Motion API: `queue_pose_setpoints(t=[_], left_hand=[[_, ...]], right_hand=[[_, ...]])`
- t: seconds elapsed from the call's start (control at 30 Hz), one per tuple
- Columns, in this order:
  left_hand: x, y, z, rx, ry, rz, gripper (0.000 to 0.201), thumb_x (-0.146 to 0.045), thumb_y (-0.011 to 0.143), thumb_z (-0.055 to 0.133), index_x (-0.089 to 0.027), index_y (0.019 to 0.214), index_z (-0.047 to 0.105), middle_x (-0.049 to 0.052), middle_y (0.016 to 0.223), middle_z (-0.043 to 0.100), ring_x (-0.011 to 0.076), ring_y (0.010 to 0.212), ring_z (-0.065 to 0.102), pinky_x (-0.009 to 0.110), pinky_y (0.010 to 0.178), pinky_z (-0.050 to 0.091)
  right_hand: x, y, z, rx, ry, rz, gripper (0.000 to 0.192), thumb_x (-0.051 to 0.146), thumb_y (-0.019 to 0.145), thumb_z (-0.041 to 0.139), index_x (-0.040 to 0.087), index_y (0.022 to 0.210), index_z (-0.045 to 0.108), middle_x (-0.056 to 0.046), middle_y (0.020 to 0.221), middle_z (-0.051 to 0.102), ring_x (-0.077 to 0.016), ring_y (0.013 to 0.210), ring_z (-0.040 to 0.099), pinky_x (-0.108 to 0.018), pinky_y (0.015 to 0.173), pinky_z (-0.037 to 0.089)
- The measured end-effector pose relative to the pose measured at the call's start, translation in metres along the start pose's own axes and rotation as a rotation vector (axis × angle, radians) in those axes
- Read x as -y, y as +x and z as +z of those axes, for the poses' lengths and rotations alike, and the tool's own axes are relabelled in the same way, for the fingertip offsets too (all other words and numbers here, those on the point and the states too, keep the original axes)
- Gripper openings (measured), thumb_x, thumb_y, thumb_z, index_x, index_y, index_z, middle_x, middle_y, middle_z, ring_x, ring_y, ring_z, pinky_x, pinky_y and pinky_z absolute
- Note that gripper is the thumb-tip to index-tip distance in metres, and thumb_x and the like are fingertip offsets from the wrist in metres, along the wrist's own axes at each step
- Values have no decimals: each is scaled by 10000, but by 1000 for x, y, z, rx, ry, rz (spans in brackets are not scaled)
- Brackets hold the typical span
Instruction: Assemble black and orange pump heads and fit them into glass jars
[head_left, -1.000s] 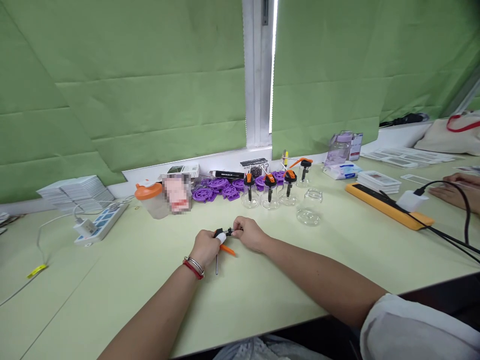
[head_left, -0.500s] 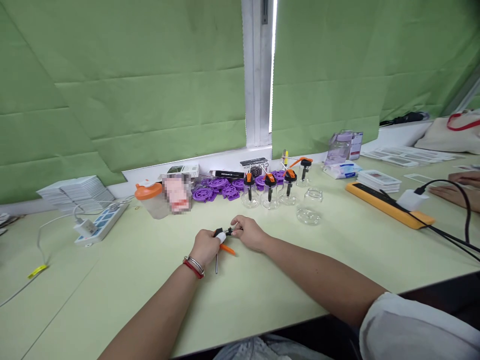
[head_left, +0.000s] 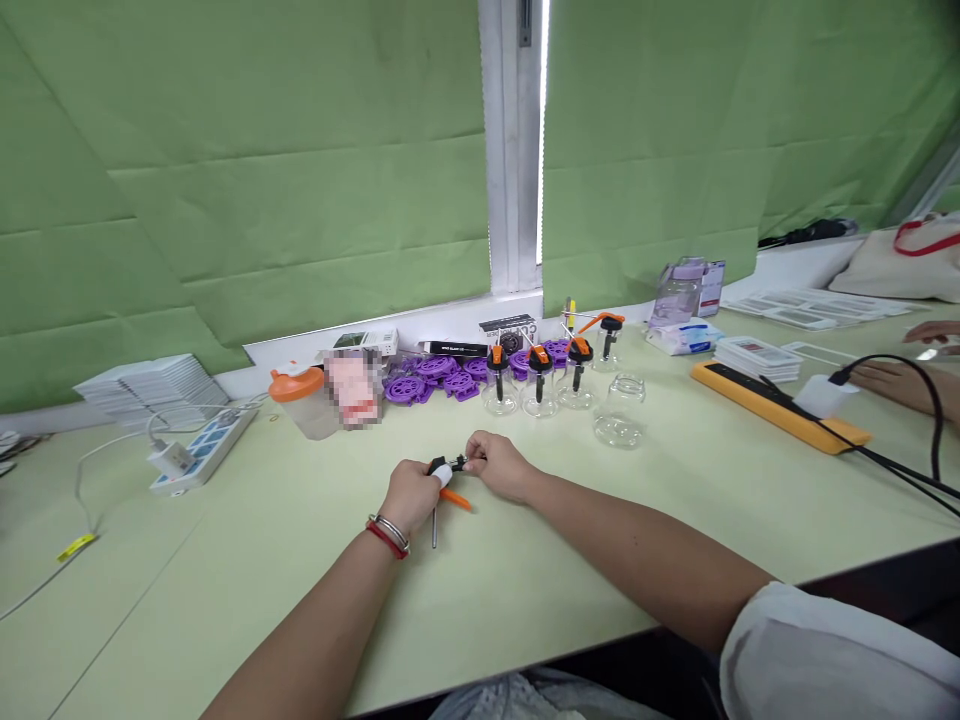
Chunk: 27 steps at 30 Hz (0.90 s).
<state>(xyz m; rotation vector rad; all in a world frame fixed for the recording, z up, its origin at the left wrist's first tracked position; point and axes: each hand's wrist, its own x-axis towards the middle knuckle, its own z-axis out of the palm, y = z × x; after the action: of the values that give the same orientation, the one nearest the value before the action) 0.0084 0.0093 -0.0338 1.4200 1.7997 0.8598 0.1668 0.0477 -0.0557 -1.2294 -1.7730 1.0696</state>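
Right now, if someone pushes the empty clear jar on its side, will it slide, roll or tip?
The empty clear jar looks round and squat, so it would probably slide rather than tip. It seems to be glass, likely fragile. Knocked over, it might roll across the smooth table.

You won't find any lettering here that you can actually read. The black box (head_left: 453, 348) by the window sill carries a line of white print, and the small dark box (head_left: 510, 331) next to it has pale marks on its front, but both are too small and blurred to make out. The white power strip (head_left: 201, 449) shows blue patches without legible words.
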Motion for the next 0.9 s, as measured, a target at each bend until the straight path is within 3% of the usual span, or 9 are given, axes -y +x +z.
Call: queue_pose_setpoints(t=[0.9], left_hand=[[1,3,0,-14,52,-13,251,-284,668,606,-157,483,495,-38,435,364,75,423,282,239,426,207]], right_hand=[[4,-1,0,-15,-12,35,113,114,718,614,168,811,578,20,692,559,-107,626,477,-235,607,375]])
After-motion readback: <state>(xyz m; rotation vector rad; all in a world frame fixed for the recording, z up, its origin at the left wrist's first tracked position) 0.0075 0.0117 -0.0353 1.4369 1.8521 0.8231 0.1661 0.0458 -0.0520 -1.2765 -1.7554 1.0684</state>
